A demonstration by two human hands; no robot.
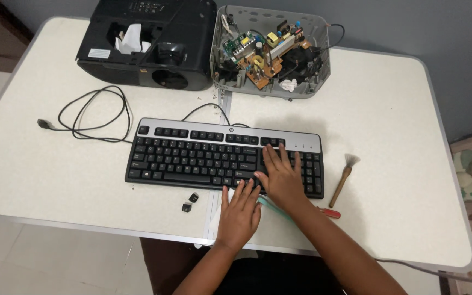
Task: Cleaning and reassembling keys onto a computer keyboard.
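Observation:
A black keyboard (192, 158) with a silver top strip lies across the middle of the white table (400, 136). My right hand (281, 176) rests flat on its right-hand keys, fingers spread. My left hand (240, 210) lies just below, fingertips touching the keyboard's front edge, palm over a white cloth (217, 216) and a pale green thing (271, 206) partly hidden under both hands. Two loose black keycaps (190, 201) sit on the table in front of the keyboard.
A wooden-handled brush (343, 180) lies right of the keyboard, a red-tipped tool (331, 213) near my right forearm. At the back stand a black opened projector (148, 43) and a grey casing holding circuit boards (269, 52). The keyboard's cable (91, 114) coils at left.

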